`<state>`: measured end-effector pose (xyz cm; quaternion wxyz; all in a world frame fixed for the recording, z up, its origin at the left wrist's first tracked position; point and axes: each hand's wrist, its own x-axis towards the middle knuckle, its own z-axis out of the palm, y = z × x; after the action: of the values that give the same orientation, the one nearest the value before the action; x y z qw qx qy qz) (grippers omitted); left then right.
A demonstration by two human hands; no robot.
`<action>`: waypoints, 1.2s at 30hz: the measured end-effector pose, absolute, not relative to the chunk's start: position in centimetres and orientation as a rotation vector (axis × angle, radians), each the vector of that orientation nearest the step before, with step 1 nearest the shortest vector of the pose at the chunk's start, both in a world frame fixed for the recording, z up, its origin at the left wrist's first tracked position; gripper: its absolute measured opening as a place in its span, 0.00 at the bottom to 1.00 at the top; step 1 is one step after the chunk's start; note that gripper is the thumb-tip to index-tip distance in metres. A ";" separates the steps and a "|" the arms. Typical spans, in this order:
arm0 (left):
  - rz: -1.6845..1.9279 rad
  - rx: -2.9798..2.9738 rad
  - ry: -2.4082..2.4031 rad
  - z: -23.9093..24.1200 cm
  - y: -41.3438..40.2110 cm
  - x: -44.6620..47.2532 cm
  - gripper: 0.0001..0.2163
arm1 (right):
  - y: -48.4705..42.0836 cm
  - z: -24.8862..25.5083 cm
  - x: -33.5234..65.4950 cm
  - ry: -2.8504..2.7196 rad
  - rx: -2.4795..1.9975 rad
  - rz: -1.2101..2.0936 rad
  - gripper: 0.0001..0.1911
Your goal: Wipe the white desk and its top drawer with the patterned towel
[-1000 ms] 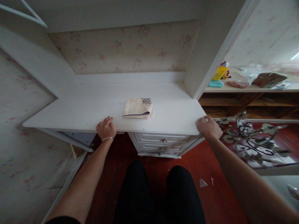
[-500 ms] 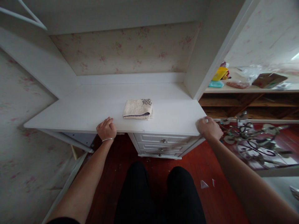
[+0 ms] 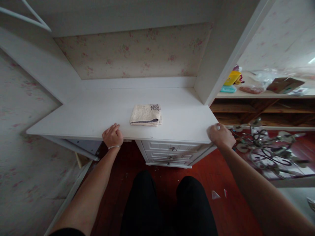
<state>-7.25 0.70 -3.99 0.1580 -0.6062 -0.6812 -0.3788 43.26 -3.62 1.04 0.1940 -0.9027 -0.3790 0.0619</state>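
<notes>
A white desk (image 3: 103,108) with a raised hutch spreads out in front of me. My left hand (image 3: 113,136) is closed over its front edge, fingers curled on the top, a thin bangle at the wrist. At the front right corner, my right hand (image 3: 220,134) wraps round the edge; its fingertips are partly hidden. Between the two hands, nearer the left, lies a folded beige cloth (image 3: 145,115) with a dark printed pattern, touched by neither hand. Below the right half of the top are several white drawers (image 3: 159,145) with small knobs.
Flowered wallpaper (image 3: 17,131) borders the desk at left. On the right, a wooden shelf unit (image 3: 233,108) carries a yellow container (image 3: 232,78), plastic bags and a cardboard box (image 3: 285,85). A metal chandelier (image 3: 270,150) stands low beside my right arm. Small clear scraps (image 3: 215,195) lie on the red floor.
</notes>
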 end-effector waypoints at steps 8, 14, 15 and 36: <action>-1.102 -1.756 -1.961 -3.8 0.6 -7.2 0.17 | -3.6 1.2 43.1 -1.072 -2.542 0.172 0.26; -1.131 -1.743 -1.950 -4.2 0.8 -7.4 0.17 | -3.7 1.3 43.2 -1.066 -2.543 0.174 0.25; -1.131 -1.744 -1.945 -4.2 0.8 -7.4 0.17 | -3.7 1.3 43.2 -1.065 -2.544 0.173 0.25; -1.074 -1.730 -1.942 -3.8 0.7 -7.2 0.17 | -3.7 1.4 43.1 -1.061 -2.542 0.183 0.25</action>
<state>-7.16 0.66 -3.84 0.1630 -0.6065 -0.6810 -0.3767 43.06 -3.65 1.37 0.1894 -0.9042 -0.3773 0.0649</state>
